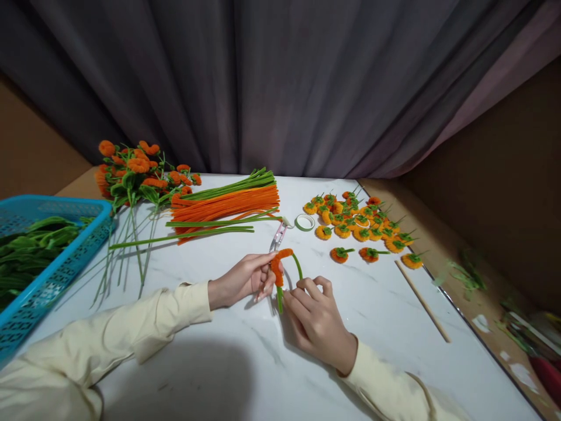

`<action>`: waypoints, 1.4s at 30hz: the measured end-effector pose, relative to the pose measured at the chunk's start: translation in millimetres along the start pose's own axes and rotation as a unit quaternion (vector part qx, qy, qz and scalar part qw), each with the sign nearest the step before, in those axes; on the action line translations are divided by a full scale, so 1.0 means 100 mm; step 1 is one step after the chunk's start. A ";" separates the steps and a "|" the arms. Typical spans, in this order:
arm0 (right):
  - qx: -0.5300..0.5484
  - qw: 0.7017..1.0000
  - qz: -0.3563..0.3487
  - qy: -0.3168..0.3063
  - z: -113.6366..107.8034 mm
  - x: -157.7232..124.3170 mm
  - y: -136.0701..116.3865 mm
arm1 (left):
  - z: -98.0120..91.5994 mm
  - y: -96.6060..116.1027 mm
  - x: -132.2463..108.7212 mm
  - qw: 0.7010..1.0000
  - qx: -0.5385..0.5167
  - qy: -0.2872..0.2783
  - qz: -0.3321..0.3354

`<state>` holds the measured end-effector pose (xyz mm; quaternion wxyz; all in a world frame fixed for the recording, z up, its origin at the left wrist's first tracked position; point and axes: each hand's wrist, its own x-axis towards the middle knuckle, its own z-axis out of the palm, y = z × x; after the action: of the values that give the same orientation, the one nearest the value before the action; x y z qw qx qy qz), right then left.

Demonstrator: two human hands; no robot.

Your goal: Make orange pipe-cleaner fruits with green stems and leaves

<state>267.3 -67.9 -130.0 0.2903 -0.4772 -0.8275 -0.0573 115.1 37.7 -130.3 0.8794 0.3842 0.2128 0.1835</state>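
Ok: white bench [390, 310], blue basket [103, 206] at left edge, orange-and-green bundle of fuzzy stems [228, 202] toward the back. Right hand [322, 321] fingers bunched, pinching a green strip's end. Left hand [245, 280] thumb and fingers clamped on bent fuzzy orange piece [276, 272]. Piece sits between both hands, green strip [298, 266] poking out its top.

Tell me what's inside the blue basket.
Green, leaf-like pieces lie heaped in the blue basket. The heap covers the bottom, so anything beneath can't be seen, and the basket's left part is out of frame.
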 end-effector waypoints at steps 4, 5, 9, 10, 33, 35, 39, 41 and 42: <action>-0.010 1.000 0.002 0.001 0.00 0.01 -0.01 | 0.00 -0.02 -0.01 1.000 -0.005 -0.007 -0.007; -0.009 1.000 0.004 0.003 0.00 0.02 -0.01 | 0.01 -0.02 -0.02 1.000 -0.004 -0.010 -0.009; -0.008 1.000 0.014 0.006 0.00 0.03 -0.01 | 0.02 -0.05 -0.03 0.999 -0.016 -0.030 -0.018; -0.009 1.000 0.014 0.006 0.00 0.03 -0.01 | 0.02 -0.05 -0.03 0.999 -0.024 -0.034 -0.021; 0.067 0.997 0.034 0.028 0.00 0.03 0.08 | 0.00 -0.04 0.00 0.996 -0.077 -0.033 0.006; 0.050 0.998 0.019 0.029 0.01 0.01 0.07 | 0.02 -0.05 -0.01 0.997 -0.071 -0.025 0.002; 0.030 0.999 0.016 0.027 0.04 0.00 0.04 | 0.04 -0.09 -0.03 0.998 -0.054 -0.016 -0.010; 0.032 0.999 0.022 0.027 0.03 0.01 0.04 | 0.05 -0.10 -0.03 0.999 -0.038 -0.010 -0.013; 0.036 0.999 0.027 0.027 0.02 0.02 0.04 | 0.05 -0.10 -0.03 1.000 -0.028 -0.003 -0.013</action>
<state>268.9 -63.2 -131.7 0.3311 -0.4865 -0.8079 -0.0323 116.5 26.9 -134.0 0.8929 0.3573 0.2094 0.1769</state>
